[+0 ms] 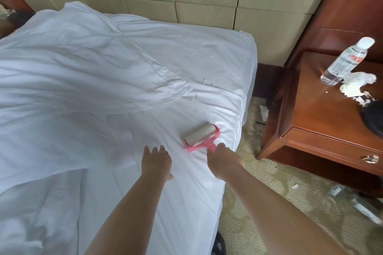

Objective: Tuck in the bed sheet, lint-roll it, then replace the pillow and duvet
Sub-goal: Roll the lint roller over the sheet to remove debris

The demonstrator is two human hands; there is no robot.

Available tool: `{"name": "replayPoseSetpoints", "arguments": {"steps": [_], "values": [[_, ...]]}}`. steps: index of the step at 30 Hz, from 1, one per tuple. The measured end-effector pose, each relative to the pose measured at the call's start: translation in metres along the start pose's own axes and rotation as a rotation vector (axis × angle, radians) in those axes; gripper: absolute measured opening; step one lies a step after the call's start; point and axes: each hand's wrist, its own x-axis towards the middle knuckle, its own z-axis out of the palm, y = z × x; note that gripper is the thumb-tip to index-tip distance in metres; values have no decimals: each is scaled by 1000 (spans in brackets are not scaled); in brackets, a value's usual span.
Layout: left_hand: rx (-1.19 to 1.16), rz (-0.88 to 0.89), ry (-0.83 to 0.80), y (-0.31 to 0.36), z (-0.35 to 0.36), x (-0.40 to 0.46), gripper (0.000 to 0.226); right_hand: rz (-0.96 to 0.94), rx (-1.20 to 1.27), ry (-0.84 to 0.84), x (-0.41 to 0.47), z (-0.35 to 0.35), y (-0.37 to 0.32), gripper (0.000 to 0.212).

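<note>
Lint-rolling the bed sheet near the bedside corner.

The pink-framed lint roller (pixel 202 137) lies with its roll on the white bed sheet (pixel 186 192), close to the mattress edge on the nightstand side. The right hand (pixel 222 160) has its grip wrapped round the roller's handle, while the left hand (pixel 156 161) lies flat just beside it, fingers spread, pressing the sheet taut. Small dark specks (pixel 204 82) sit farther up the sheet, and the rumpled duvet (pixel 72 68) is pushed back over the rest of the bed; I cannot see a pillow. This looks like the lint-rolling step, with replacing the bedding still ahead. The next move likely calls for steady strokes toward the specks, the flat hand holding the fabric down.
</note>
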Motion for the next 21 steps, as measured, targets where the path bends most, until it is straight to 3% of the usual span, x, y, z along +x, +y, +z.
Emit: {"name": "replayPoseSetpoints", "arguments": {"steps": [21], "values": [[35, -13, 64, -27, -14, 58, 86, -37, 52, -4, 52, -10, -46, 43]]}}
